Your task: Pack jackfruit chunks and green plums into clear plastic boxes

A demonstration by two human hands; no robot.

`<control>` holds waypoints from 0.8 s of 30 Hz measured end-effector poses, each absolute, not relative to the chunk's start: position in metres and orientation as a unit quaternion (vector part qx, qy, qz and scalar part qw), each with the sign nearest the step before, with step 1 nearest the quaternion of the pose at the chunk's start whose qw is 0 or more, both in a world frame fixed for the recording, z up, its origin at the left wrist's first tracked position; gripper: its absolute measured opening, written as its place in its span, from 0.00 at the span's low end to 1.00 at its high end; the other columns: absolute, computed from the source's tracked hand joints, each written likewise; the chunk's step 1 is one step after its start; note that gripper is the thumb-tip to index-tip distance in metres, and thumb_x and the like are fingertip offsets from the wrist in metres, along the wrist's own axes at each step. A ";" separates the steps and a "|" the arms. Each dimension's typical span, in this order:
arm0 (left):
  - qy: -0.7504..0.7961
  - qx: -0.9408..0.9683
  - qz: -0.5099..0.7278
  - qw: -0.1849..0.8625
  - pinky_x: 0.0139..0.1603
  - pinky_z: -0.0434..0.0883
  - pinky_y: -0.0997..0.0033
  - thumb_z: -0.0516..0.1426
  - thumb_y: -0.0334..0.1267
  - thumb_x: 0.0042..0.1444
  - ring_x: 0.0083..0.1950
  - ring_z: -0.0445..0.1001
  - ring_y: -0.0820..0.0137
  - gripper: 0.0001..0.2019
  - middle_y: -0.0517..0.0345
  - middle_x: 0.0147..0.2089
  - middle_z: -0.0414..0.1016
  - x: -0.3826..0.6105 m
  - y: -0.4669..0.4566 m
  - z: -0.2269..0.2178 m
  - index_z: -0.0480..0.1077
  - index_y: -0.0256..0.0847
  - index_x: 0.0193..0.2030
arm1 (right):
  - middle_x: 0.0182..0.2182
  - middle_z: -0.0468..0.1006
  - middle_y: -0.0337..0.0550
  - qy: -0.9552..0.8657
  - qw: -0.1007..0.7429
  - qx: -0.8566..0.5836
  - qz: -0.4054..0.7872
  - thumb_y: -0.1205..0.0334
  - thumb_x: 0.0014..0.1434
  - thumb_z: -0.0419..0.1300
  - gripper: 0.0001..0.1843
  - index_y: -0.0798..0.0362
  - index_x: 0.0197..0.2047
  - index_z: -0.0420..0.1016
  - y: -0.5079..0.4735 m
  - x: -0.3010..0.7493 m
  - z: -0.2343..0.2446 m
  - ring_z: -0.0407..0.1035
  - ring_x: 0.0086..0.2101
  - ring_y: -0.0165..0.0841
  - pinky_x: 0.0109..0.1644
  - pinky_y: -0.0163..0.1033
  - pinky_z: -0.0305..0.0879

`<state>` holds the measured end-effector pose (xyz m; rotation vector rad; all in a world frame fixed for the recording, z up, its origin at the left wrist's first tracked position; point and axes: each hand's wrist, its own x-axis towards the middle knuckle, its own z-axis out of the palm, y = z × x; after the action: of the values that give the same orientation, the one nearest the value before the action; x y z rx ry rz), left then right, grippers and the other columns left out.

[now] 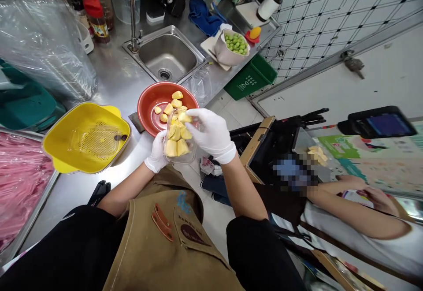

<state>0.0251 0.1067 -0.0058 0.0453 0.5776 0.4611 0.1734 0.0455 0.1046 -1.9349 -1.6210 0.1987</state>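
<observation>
Both my hands wear white gloves. My left hand (156, 153) is closed round a clear plastic box (178, 143) holding several yellow fruit pieces, gripping it from the left and below. My right hand (211, 133) pinches one yellow fruit piece (184, 117) just above the box's top end. Right behind the box stands a red bowl (153, 98) on the steel counter, with several more yellow pieces (176, 101) in it.
A yellow colander basin (62, 143) sits left of the bowl. The sink (167, 55) and tap lie behind, with a bowl of green fruit (233, 46) at the back right. Another person's arms (357, 211) rest at the right by a green bin (249, 78).
</observation>
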 end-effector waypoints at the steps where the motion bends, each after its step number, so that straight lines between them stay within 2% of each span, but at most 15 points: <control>1: 0.289 0.027 0.236 0.927 0.73 0.76 0.56 0.52 0.38 0.71 0.62 0.85 0.55 0.19 0.51 0.48 0.88 0.026 0.105 -0.005 0.78 0.36 0.60 | 0.50 0.86 0.48 -0.625 0.242 -0.740 0.064 0.59 0.71 0.63 0.11 0.50 0.54 0.82 0.048 0.168 0.104 0.79 0.48 0.42 0.56 0.48 0.76; 4: 0.293 0.035 0.240 0.925 0.75 0.74 0.56 0.54 0.37 0.69 0.65 0.83 0.54 0.16 0.52 0.48 0.88 0.029 0.102 -0.005 0.79 0.36 0.55 | 0.50 0.86 0.53 -0.639 0.097 -0.762 0.045 0.64 0.74 0.58 0.11 0.53 0.52 0.82 0.056 0.154 0.100 0.77 0.49 0.45 0.54 0.46 0.73; 7: 0.283 0.035 0.229 0.931 0.76 0.73 0.56 0.54 0.37 0.68 0.67 0.82 0.54 0.16 0.50 0.51 0.88 0.031 0.099 -0.008 0.80 0.37 0.54 | 0.52 0.85 0.55 -0.633 0.060 -0.772 0.026 0.66 0.76 0.54 0.14 0.53 0.54 0.82 0.061 0.148 0.090 0.76 0.50 0.45 0.53 0.44 0.71; 12: 0.282 0.021 0.218 0.934 0.74 0.75 0.57 0.51 0.37 0.71 0.66 0.82 0.54 0.16 0.51 0.49 0.88 0.036 0.098 -0.007 0.79 0.38 0.52 | 0.53 0.86 0.50 -0.644 0.128 -0.752 0.063 0.67 0.74 0.56 0.13 0.50 0.52 0.83 0.055 0.154 0.077 0.78 0.52 0.43 0.56 0.43 0.74; 16: 0.312 0.013 0.226 0.923 0.71 0.78 0.53 0.51 0.41 0.71 0.67 0.82 0.52 0.16 0.51 0.49 0.87 0.028 0.108 0.002 0.79 0.41 0.53 | 0.54 0.86 0.45 -0.613 0.308 -0.724 0.072 0.62 0.73 0.58 0.12 0.47 0.54 0.83 0.055 0.180 0.075 0.80 0.53 0.40 0.62 0.48 0.76; 19: 0.301 0.021 0.285 0.910 0.71 0.79 0.45 0.51 0.50 0.71 0.67 0.81 0.50 0.20 0.49 0.57 0.86 0.013 0.122 0.008 0.78 0.44 0.58 | 0.50 0.87 0.47 -0.526 0.405 -0.747 0.046 0.60 0.72 0.58 0.13 0.49 0.53 0.84 0.074 0.206 0.067 0.82 0.48 0.40 0.58 0.49 0.79; 21: 0.298 0.029 0.342 0.891 0.72 0.79 0.44 0.51 0.53 0.72 0.70 0.79 0.50 0.21 0.50 0.63 0.84 0.003 0.132 0.008 0.77 0.47 0.61 | 0.50 0.87 0.49 -0.504 0.391 -0.767 0.067 0.63 0.72 0.56 0.15 0.51 0.54 0.83 0.095 0.219 0.055 0.81 0.47 0.40 0.57 0.50 0.79; 24: 0.330 0.034 0.415 0.847 0.72 0.79 0.45 0.53 0.55 0.72 0.76 0.73 0.51 0.20 0.54 0.65 0.83 -0.006 0.143 0.008 0.75 0.52 0.61 | 0.57 0.85 0.52 -0.579 0.237 -0.768 0.135 0.71 0.69 0.56 0.20 0.54 0.59 0.82 0.132 0.225 0.035 0.78 0.57 0.43 0.66 0.51 0.74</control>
<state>-0.0064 0.1428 0.0076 0.0721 0.6965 0.8761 0.2249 0.1320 0.0348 -2.1067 -1.5875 0.3700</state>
